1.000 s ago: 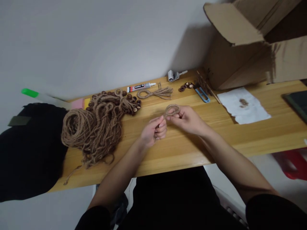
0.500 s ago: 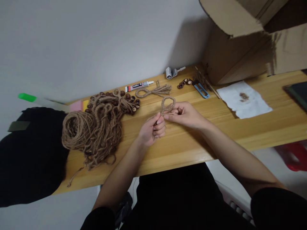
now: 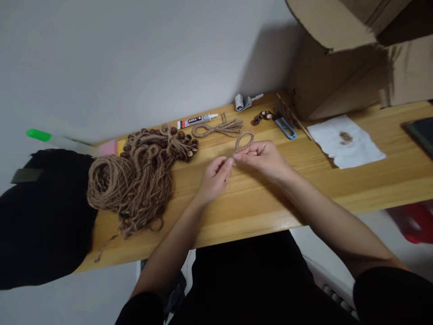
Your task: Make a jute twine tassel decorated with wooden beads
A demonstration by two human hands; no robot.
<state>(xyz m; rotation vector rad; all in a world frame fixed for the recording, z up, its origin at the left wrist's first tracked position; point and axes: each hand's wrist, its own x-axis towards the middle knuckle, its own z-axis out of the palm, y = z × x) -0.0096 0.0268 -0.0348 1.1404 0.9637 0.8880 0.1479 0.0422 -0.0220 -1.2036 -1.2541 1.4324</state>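
Observation:
Over the middle of the wooden table, both hands pinch a small loop of brown twine (image 3: 249, 140). The loop stands up above my right hand (image 3: 265, 158), whose thumb and forefinger close on its lower end. My left hand (image 3: 215, 177) is closed too, its fingertips pressed on the twine just below the loop and almost touching the right ones. The loose ends under the fingers are mostly hidden. Just behind lies another looped twine piece with a tassel (image 3: 218, 128). A glue tube (image 3: 195, 120) is beside it, near the wall.
To the left a twine ball (image 3: 110, 183) and a heap of corded loops with wooden beads (image 3: 152, 167) lie beside a black bag (image 3: 43, 221). At right are a blue cutter (image 3: 284, 128), a stained white tissue (image 3: 345, 144) and an open cardboard box (image 3: 338, 76).
The twine loop has tilted and shifted slightly up and right. My left hand has turned and its fingers have moved up against the base of the loop.

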